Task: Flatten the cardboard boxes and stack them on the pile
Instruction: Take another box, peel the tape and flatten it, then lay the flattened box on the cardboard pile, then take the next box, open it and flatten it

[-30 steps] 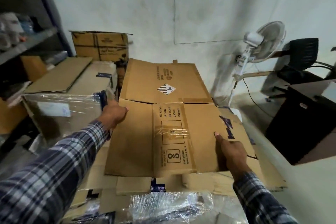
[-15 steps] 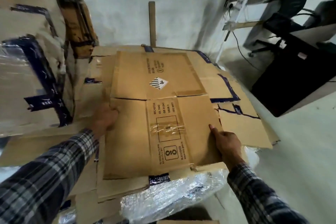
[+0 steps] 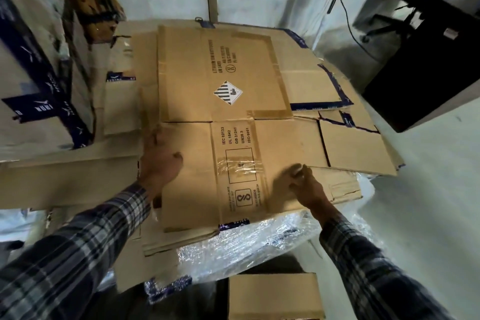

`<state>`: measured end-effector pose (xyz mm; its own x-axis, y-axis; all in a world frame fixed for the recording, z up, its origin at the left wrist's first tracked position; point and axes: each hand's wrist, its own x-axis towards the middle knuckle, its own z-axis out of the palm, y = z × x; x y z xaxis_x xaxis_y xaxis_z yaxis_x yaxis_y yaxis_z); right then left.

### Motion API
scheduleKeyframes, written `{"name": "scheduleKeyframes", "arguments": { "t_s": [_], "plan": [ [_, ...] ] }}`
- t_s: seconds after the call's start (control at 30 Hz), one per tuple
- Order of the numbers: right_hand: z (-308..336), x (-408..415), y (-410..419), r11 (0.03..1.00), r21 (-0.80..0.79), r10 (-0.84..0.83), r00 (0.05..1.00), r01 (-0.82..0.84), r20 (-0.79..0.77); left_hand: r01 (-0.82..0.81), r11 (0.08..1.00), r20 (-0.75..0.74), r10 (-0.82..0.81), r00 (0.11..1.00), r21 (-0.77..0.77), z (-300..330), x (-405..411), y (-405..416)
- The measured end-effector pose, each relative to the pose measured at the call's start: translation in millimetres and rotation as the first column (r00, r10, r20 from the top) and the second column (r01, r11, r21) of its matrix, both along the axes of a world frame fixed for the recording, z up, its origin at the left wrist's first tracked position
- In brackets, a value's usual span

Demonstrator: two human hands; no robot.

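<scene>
Dim room light, warmest on the flattened brown cardboard box [image 3: 233, 122] between the hands. The right hand [image 3: 309, 187] is smeared by motion blur at its fingertips and casts a soft shadow leftward; the left hand [image 3: 161, 161] is somewhat sharper. Glare flecks the crinkled clear plastic wrap [image 3: 259, 244] just below the hands. Wide-angle distortion bends the edges, and the corners fall dark and soft.

Two hands [image 3: 161, 161], one flattened box [image 3: 223, 122], one pile [image 3: 350, 153].
</scene>
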<state>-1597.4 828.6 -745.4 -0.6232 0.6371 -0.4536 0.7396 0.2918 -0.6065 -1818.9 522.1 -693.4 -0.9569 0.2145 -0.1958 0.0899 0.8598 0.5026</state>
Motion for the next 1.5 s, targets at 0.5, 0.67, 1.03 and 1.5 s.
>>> {"name": "scheduleKeyframes", "arguments": {
  "t_s": [0.5,0.67,1.03,1.5],
  "plan": [
    [75.6,104.0,2.8,0.916,0.233,0.384,0.881,-0.327,-0.276,0.133,0.990,-0.173,-0.139,0.975,-0.047,71.0,150.6,22.1],
    [79.6,163.5,16.3,0.887,0.288,0.438,0.857,-0.361,-0.273,0.146,0.988,-0.187,-0.151,0.971,-0.041,70.8,225.0,34.1],
    [39.2,274.6,20.0,0.937,0.211,0.329,0.907,-0.278,-0.263,0.329,0.944,-0.148,-0.324,0.934,0.009,14.1,332.9,35.2],
    [-102.1,401.6,-19.7,0.967,0.131,0.235,0.961,-0.217,-0.144,0.291,0.957,0.074,-0.288,0.955,-0.022,-154.1,450.9,-9.1]
  ]
}}
